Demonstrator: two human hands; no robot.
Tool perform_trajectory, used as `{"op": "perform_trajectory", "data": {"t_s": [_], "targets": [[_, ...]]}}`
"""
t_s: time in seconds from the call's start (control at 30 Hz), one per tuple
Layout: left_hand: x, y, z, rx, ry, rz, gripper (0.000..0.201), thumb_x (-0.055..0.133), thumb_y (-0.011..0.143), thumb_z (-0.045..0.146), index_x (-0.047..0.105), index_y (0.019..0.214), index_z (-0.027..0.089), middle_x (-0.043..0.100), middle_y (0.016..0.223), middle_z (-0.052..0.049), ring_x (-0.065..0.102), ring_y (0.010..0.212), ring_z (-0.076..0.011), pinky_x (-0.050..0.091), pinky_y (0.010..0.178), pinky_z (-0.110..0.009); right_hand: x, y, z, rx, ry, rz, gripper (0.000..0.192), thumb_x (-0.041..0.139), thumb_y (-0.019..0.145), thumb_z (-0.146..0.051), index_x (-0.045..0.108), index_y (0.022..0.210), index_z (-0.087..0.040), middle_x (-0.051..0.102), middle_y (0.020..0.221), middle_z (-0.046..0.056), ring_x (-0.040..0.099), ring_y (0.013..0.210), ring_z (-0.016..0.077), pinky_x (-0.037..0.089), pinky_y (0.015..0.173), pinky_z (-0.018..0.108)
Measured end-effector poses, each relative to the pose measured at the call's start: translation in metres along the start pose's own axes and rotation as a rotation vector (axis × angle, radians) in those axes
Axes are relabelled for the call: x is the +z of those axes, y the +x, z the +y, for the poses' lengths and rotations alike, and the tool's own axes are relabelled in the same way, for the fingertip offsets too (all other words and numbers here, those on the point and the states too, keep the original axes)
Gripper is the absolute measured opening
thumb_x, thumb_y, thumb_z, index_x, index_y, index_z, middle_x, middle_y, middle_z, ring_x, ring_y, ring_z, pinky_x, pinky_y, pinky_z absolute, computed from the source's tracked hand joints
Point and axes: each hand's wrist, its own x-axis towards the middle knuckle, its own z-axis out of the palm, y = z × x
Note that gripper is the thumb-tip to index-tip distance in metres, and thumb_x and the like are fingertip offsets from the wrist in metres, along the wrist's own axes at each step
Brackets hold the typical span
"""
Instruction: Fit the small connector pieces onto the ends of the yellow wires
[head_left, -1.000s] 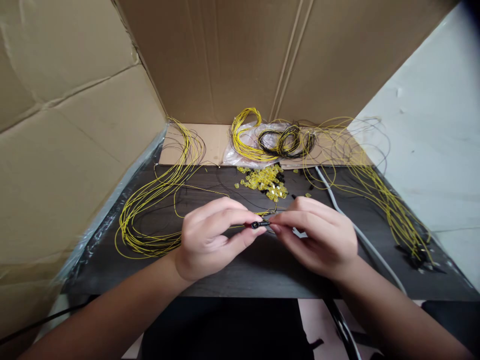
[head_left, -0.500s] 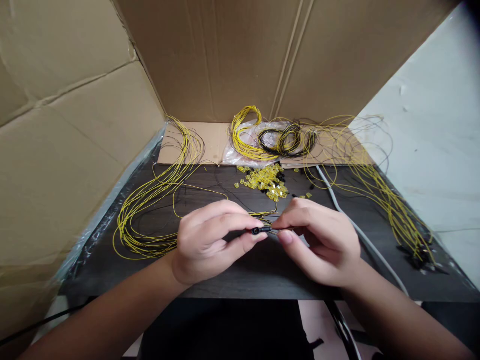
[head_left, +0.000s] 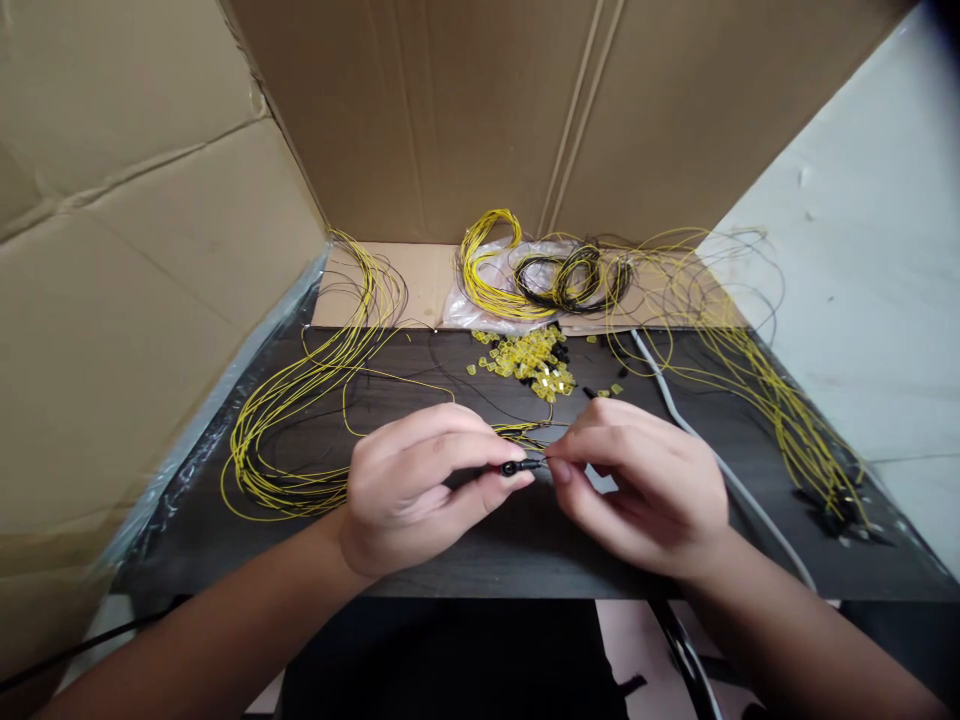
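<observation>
Between finger and thumb, my left hand (head_left: pixel 424 490) pinches a small black connector piece (head_left: pixel 517 467) with a round opening at its near end. My right hand (head_left: pixel 637 480) is closed too, its thumb and forefinger pinching a thin wire (head_left: pixel 545 462) that runs from the connector's right end. Behind the fingers, more yellow and black wires (head_left: pixel 517 432) lie on the dark table. Beyond both hands is a pile of small clear yellow pieces (head_left: pixel 532 355) mixed with black ones.
Yellow and black wires (head_left: pixel 262 420) loop across the table's left side. Coiled wires (head_left: pixel 487 280) rest on a plastic bag at the back. At right, more wires (head_left: pixel 795 420) end in black connectors (head_left: pixel 840 515). A grey cable (head_left: pixel 720 460) crosses the right side. Cardboard walls (head_left: pixel 465 120) enclose the back and left.
My right thumb has come up against the forefinger around the wire, close to the connector. My left hand keeps its pinch almost unmoved. The view has shifted very slightly.
</observation>
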Motion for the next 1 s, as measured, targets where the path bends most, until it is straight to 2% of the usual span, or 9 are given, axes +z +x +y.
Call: {"op": "perform_trajectory", "data": {"t_s": [0.27, 0.37, 0.53, 0.6, 0.7, 0.77, 0.83, 1.0], "targets": [[0.001, 0.0, 0.001, -0.003, -0.007, -0.031, 0.016, 0.075, 0.079, 0.01, 0.069, 0.092, 0.017, 0.074, 0.082, -0.003, 0.069, 0.073, -0.0116, 0.059, 0.072, -0.022, 0.004, -0.002, 0.001, -0.051, -0.057, 0.011, 0.016, 0.061, 0.082, -0.001, 0.061, 0.092, -0.014, 0.06, 0.069, 0.004, 0.051, 0.061, 0.0117, 0.041, 0.058, 0.027], [-0.001, -0.001, 0.001, -0.004, 0.046, -0.017, 0.016, 0.076, 0.079, 0.012, 0.069, 0.092, 0.018, 0.073, 0.08, -0.002, 0.069, 0.074, -0.0119, 0.059, 0.071, -0.022, 0.004, -0.002, 0.001, -0.027, -0.069, 0.005, 0.015, 0.061, 0.082, -0.004, 0.06, 0.091, -0.016, 0.059, 0.066, 0.002, 0.049, 0.059, 0.0112, 0.041, 0.057, 0.026], [-0.007, -0.002, -0.013, -0.006, 0.215, 0.13, 0.02, 0.078, 0.077, 0.013, 0.07, 0.093, 0.019, 0.072, 0.083, -0.002, 0.067, 0.074, -0.0118, 0.057, 0.07, -0.024, -0.002, -0.003, 0.007, 0.064, -0.105, 0.093, 0.011, 0.062, 0.082, -0.008, 0.06, 0.086, -0.018, 0.049, 0.06, -0.003, 0.041, 0.053, 0.0085, 0.036, 0.054, 0.025], [-0.006, -0.002, -0.025, -0.012, 0.288, 0.14, 0.017, 0.078, 0.077, 0.014, 0.07, 0.092, 0.018, 0.072, 0.084, -0.002, 0.066, 0.074, -0.0117, 0.054, 0.071, -0.025, -0.002, -0.004, 0.01, 0.077, -0.107, 0.096, 0.01, 0.063, 0.08, -0.009, 0.06, 0.084, -0.018, 0.048, 0.06, -0.003, 0.041, 0.054, 0.0082, 0.035, 0.054, 0.025], [-0.003, -0.004, -0.046, -0.127, 0.415, -0.07, 0.007, 0.072, 0.084, 0.024, 0.072, 0.089, 0.019, 0.072, 0.084, -0.002, 0.065, 0.077, -0.0141, 0.05, 0.078, -0.031, 0.0, -0.006, 0.012, 0.086, -0.089, 0.056, 0.01, 0.064, 0.081, -0.009, 0.061, 0.085, -0.017, 0.05, 0.061, -0.003, 0.042, 0.054, 0.0079, 0.035, 0.055, 0.024], [-0.002, -0.005, -0.057, -0.243, 0.493, -0.243, 0.01, 0.068, 0.088, 0.029, 0.072, 0.088, 0.019, 0.071, 0.082, -0.001, 0.062, 0.079, -0.0159, 0.046, 0.081, -0.033, 0.002, -0.007, 0.012, 0.081, -0.077, 0.045, 0.01, 0.064, 0.081, -0.009, 0.062, 0.087, -0.017, 0.052, 0.063, -0.003, 0.041, 0.055, 0.0077, 0.036, 0.056, 0.024], [-0.002, -0.006, -0.062, -0.323, 0.544, -0.369, 0.012, 0.067, 0.088, 0.03, 0.072, 0.088, 0.02, 0.07, 0.082, -0.001, 0.061, 0.081, -0.0172, 0.044, 0.081, -0.035, 0.003, -0.007, 0.012, 0.072, -0.083, 0.05, 0.011, 0.066, 0.081, -0.009, 0.062, 0.088, -0.017, 0.053, 0.063, -0.002, 0.041, 0.055, 0.0075, 0.035, 0.056, 0.024], [-0.003, -0.009, -0.062, -0.344, 0.592, -0.505, 0.014, 0.064, 0.09, 0.032, 0.074, 0.093, 0.023, 0.069, 0.087, -0.002, 0.059, 0.089, -0.0197, 0.04, 0.086, -0.037, 0.003, -0.007, 0.01, 0.052, -0.117, 0.059, 0.012, 0.066, 0.083, -0.01, 0.065, 0.091, -0.017, 0.051, 0.062, -0.003, 0.041, 0.054, 0.0075, 0.037, 0.056, 0.024]]}}
